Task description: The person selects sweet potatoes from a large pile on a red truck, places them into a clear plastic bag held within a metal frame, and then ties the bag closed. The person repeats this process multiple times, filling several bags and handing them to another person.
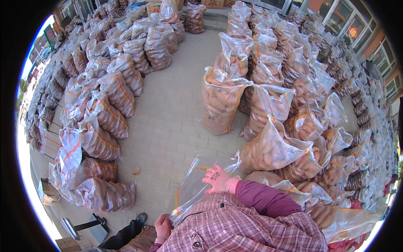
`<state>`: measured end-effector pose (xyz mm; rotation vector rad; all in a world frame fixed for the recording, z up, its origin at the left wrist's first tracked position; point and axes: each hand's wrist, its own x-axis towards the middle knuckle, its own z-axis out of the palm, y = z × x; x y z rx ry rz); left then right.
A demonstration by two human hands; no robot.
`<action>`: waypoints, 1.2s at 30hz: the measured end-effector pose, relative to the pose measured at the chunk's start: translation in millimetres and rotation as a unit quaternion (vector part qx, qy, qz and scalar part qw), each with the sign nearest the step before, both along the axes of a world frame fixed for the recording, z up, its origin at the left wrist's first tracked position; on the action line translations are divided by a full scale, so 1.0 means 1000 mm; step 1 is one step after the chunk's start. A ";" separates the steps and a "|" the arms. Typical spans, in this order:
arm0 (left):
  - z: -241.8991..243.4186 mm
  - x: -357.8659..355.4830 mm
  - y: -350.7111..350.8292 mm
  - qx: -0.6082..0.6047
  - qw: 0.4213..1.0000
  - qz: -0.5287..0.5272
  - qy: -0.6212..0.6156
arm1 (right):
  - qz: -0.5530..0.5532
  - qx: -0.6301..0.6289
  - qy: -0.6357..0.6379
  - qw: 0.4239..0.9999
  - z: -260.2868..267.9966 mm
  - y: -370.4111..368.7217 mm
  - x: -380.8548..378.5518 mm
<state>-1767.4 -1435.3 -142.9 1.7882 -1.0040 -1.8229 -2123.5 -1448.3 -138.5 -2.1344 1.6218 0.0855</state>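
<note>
My right hand point(219, 180), in a pink glove with dark print, lies with fingers apart against an empty clear plastic sack point(192, 182) with orange and yellow edge stripes. Low in the view, my left hand point(163, 227) pinches one corner of this sack. The sack hangs slack in front of my plaid garment. Just beyond my right hand leans a filled open-topped sack point(267, 151) of what look like sweet potatoes. Another filled sack point(222, 105) stands upright farther ahead, its mouth open.
Rows of filled sacks point(116, 91) line the left, with more sacks point(302, 66) at right. Paving point(167, 116) runs between. A platform scale point(91, 225) stands at lower left, near a person's dark trouser leg point(126, 233). Cartons point(212, 3) sit at the far end.
</note>
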 end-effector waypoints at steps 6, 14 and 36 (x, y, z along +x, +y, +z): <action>0.050 -0.021 0.047 -0.074 0.996 -0.041 -0.030 | -0.100 0.057 0.003 0.993 -0.016 0.054 -0.012; 0.069 -0.007 0.146 -0.038 0.996 0.081 -0.030 | -0.081 0.034 -0.020 0.996 -0.051 0.164 -0.002; 0.044 0.113 0.349 -0.175 0.978 0.019 -0.113 | -0.289 0.021 0.007 0.957 -0.096 0.343 0.065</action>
